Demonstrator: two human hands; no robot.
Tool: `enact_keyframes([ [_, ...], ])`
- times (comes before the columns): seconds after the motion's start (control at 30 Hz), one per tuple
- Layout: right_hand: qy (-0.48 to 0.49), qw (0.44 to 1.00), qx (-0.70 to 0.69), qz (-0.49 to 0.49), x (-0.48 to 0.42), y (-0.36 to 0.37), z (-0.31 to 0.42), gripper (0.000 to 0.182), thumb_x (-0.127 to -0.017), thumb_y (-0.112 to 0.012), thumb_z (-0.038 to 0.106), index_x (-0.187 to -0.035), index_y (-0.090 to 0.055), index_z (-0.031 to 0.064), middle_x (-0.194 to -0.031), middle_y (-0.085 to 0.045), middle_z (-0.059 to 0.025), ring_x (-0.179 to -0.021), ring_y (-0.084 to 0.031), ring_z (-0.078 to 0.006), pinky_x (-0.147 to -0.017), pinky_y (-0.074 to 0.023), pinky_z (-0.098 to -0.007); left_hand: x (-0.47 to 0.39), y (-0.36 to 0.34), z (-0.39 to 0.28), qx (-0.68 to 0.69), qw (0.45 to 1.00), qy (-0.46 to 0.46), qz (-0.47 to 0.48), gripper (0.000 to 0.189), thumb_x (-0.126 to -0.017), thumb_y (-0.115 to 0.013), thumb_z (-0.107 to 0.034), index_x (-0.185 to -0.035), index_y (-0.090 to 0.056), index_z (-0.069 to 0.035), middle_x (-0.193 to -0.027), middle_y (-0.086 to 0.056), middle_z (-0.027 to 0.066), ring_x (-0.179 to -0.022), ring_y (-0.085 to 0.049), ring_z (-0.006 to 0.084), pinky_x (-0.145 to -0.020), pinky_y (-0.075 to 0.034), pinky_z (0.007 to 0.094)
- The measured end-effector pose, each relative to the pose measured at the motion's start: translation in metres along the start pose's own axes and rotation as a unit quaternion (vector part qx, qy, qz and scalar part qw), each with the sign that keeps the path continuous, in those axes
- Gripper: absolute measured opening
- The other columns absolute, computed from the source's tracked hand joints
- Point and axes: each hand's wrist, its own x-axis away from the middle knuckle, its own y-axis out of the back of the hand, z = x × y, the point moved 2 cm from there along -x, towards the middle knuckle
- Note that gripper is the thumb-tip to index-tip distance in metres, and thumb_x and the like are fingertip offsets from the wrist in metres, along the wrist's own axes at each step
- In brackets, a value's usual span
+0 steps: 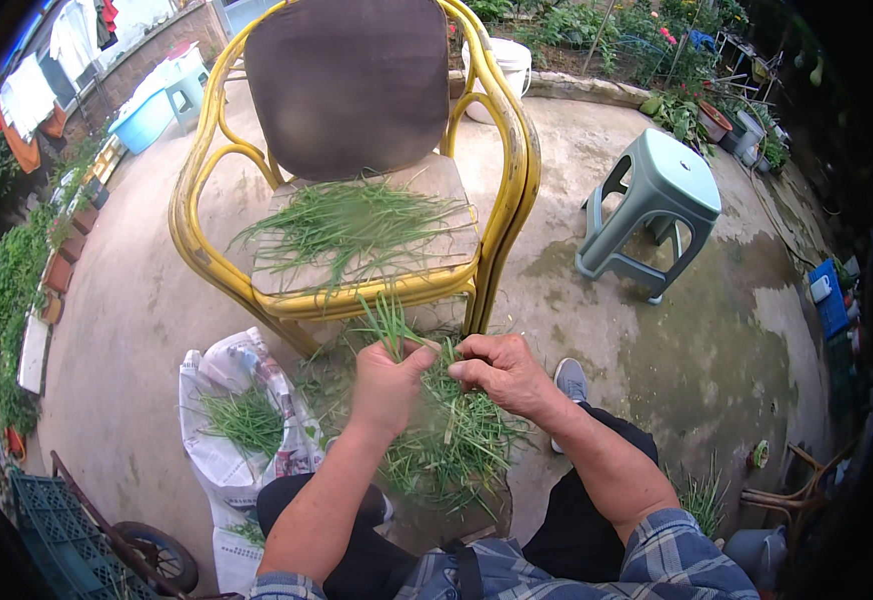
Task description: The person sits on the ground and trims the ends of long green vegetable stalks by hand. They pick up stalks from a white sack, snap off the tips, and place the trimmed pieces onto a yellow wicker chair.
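A small bunch of green chive-like stalks (pixel 388 322) stands up out of my left hand (pixel 388 382), which is closed around it. Just to the right, my right hand (pixel 500 371) pinches leaf ends between thumb and forefinger, close to the left fingertips. Below both hands a loose heap of green and yellowish stalks (pixel 455 450) lies on the ground between my feet. More long green stalks (pixel 354 221) are spread over the wooden seat (pixel 436 251) of a yellow cane armchair (pixel 511 187) before me. At left, printed newspaper (pixel 211 442) holds another green pile (pixel 245 421).
A grey-green plastic stool (pixel 658 202) stands on the concrete at right. Behind the chair is a white bucket (pixel 508 71), near a planted bed (pixel 579 37). A green plastic crate (pixel 69 532) and a wheel (pixel 155 555) are at lower left. Potted plants (pixel 61 270) line the left edge.
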Motion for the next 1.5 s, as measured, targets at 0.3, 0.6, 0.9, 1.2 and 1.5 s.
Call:
enact_keyframes([
  [0.3, -0.071, 0.99, -0.105, -0.061, -0.001, -0.006, -0.004, 0.016, -0.083, -0.064, 0.009, -0.071, -0.063, -0.0018, -0.061, -0.058, -0.0016, -0.06, -0.052, -0.0075, -0.054, -0.0405, -0.0248, 0.007, -0.006, -0.007, 0.011, 0.999, 0.02, 0.022, 0.01, -0.084, -0.072, -0.011, -0.088, -0.069, -0.002, -0.073, -0.061, -0.0039, -0.059, -0.045, 0.0025, -0.053, -0.034, 0.0199],
  [0.6, -0.084, 0.971, -0.18, -0.132, -0.009, -0.002, -0.024, 0.019, -0.084, -0.061, 0.007, -0.067, -0.062, 0.0005, -0.061, -0.059, -0.0023, -0.058, -0.052, -0.0083, -0.056, -0.0406, -0.0244, 0.002, -0.002, -0.003, 0.054, 0.998, -0.016, -0.009, 0.013, -0.085, -0.071, -0.01, -0.094, -0.067, -0.001, -0.076, -0.062, 0.0025, -0.049, -0.042, 0.0035, -0.042, -0.029, 0.0181],
  [0.9, -0.041, 0.984, 0.036, -0.171, -0.007, 0.016, -0.015, 0.017, -0.08, -0.063, 0.012, -0.073, -0.06, -0.0029, -0.059, -0.057, -0.0082, -0.057, -0.053, -0.0125, -0.055, -0.042, -0.0306, 0.001, 0.011, -0.019, 0.086, 0.992, -0.043, -0.078, 0.008, -0.087, -0.068, -0.007, -0.093, -0.066, -0.002, -0.077, -0.06, 0.0004, -0.052, -0.042, 0.003, -0.045, -0.03, 0.0178],
  [1.2, -0.01, 0.927, 0.334, -0.169, -0.009, 0.053, -0.023, 0.018, -0.078, -0.066, 0.014, -0.073, -0.063, -0.003, -0.055, -0.058, -0.0145, -0.049, -0.056, -0.0241, -0.052, -0.0445, -0.0372, -0.006, 0.046, -0.047, 0.166, 0.976, -0.097, -0.106, 0.007, -0.091, -0.065, -0.011, -0.094, -0.064, -0.005, -0.082, -0.06, 0.0011, -0.054, -0.043, 0.0027, -0.045, -0.031, 0.0164],
  [1.5, 0.075, 0.943, 0.25, -0.204, -0.007, 0.021, 0.006, 0.02, -0.078, -0.071, 0.015, -0.093, -0.066, 0.0037, -0.086, -0.062, -0.0132, -0.073, -0.061, -0.0282, -0.064, -0.0477, -0.0366, 0.003, 0.023, -0.037, 0.119, 0.99, -0.044, -0.068, 0.01, -0.089, -0.064, -0.006, -0.099, -0.064, -0.004, -0.084, -0.061, 0.003, -0.057, -0.046, 0.0038, -0.048, -0.033, 0.016],
])
